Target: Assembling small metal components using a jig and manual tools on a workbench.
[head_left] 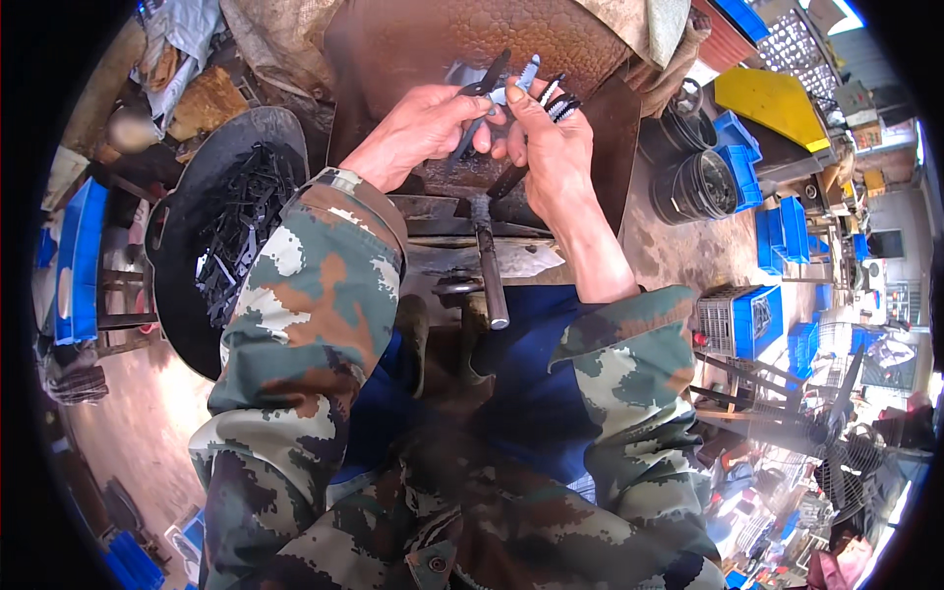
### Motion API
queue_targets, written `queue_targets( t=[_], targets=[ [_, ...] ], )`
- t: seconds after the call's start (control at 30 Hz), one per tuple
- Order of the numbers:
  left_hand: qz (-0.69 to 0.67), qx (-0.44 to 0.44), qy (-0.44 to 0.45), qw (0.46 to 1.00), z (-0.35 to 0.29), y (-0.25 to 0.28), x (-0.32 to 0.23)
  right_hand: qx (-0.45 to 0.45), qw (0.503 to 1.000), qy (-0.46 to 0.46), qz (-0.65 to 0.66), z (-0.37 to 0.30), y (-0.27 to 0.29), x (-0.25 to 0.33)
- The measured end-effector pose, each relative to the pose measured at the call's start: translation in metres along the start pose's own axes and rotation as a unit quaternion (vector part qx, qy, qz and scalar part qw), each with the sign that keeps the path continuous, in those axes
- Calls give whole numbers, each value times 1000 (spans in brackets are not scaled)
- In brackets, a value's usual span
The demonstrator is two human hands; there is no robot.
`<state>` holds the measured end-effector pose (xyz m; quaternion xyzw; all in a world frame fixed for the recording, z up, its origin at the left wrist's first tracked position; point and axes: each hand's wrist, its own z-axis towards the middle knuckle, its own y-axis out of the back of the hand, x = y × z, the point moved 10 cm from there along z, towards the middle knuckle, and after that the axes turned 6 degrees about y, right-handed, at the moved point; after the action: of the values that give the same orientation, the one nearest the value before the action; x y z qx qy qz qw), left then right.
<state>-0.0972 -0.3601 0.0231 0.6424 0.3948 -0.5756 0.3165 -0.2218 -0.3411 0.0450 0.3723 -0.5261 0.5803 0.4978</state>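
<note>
My left hand [418, 128] pinches a slim dark metal piece [494, 74] with a narrow, slightly curved end, above a brown metal surface [472, 39]. Close beside it, my right hand [559, 147] is closed around several slim metal pieces [561, 106] with ridged, pale-and-black edges. One lighter grey ridged piece [528, 73] sticks up past my right thumb. The fingertips of both hands nearly meet, and they partly hide the pieces. Just below stands a metal rod [492, 280] with a threaded upper part.
A black basin [177, 295] at the left holds a heap of dark metal pieces [241, 231]. Black buckets [693, 187] and blue crates [784, 234] stand to the right, near a yellow panel [772, 103]. Farther down at the right is a fan [854, 462].
</note>
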Motion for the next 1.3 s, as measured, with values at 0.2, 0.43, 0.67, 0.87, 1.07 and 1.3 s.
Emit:
queue_targets(
  t=[0.2, 0.43, 0.67, 0.87, 1.07, 1.3],
  targets=[
    [10, -49, -21, 999, 9, 22, 11, -53, 996, -1, -77, 0, 17, -2],
    [269, -132, 1, 954, 37, 76, 73, -4, 999, -40, 8, -6, 14, -13],
    [341, -5, -26, 940, 37, 40, 63, -53, 987, -106, 110, -18, 45, -8],
    [345, 5, -37, 938, 31, 44, 66, -109, 970, -142, 166, -26, 58, -19],
    [444, -31, -107, 889, 28, 28, 43, -112, 965, -170, 164, -35, 63, -24],
    [440, -72, -10, 895, 24, 46, 41, -36, 989, -144, -4, -53, 49, -8]
  ],
)
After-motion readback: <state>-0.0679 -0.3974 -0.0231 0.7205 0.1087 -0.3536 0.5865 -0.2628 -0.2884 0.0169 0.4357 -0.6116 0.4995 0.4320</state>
